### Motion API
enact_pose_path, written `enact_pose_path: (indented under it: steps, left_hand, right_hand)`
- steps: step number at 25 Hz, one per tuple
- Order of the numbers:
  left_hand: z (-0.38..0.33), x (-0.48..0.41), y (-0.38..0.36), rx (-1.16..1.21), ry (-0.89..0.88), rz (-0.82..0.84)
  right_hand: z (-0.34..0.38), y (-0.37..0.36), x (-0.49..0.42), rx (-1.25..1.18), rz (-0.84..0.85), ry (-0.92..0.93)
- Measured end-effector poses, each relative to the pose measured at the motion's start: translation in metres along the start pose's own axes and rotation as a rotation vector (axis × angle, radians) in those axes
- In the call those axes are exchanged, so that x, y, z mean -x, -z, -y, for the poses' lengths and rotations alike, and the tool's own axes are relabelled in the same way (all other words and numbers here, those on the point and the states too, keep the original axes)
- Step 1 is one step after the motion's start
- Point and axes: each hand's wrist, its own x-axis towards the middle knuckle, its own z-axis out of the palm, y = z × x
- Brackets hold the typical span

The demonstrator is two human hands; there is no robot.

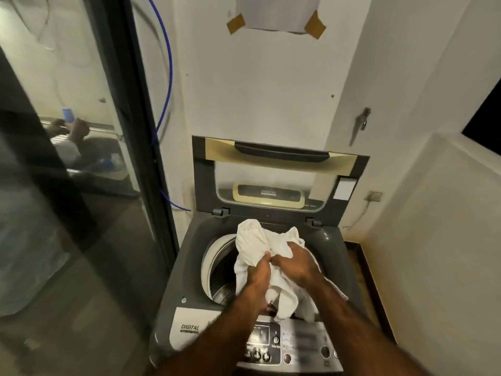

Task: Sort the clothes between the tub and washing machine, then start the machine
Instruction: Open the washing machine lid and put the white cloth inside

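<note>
Squarely above the mouth of the top-loading washing machine [189,270], both hands hold a crumpled white garment [253,241]. The left hand [259,272] grips a bunched fold, its fingers curled into the cloth. The right hand [296,264] sits just beside it, touching it at the knuckles, and its fingers are likewise closed round the fabric. The garment rises in two humps on the far side of the hands. Its loose lower end hangs down over the near edge of the opening, just above the control panel [298,346].

Beneath the cloth lies the drum [222,278]. Only the left part of its steel wall and pale rim shows, and nothing can be seen resting against that part. The rest of the inside is hidden behind the garment and the forearms, so what the drum holds cannot be told.

At the far side of the machine, the lid [271,175] stands upright against the white wall. To the left, a blue hose [170,71] runs down beside a dark-framed glass door [81,158].
</note>
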Motion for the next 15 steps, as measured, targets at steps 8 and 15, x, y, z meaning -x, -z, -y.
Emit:
enact_pose_path:
  steps: [8,15]
  left_hand:
    - [-0.021,-0.06,-0.009,-0.325,-0.023,-0.197]
    - [-0.081,-0.048,-0.026,-0.461,-0.775,-0.186]
  right_hand:
    - [-0.009,-0.036,-0.044,-0.058,0.032,-0.05]
    - [0.038,-0.006,-0.056,0.195,-0.507,0.235]
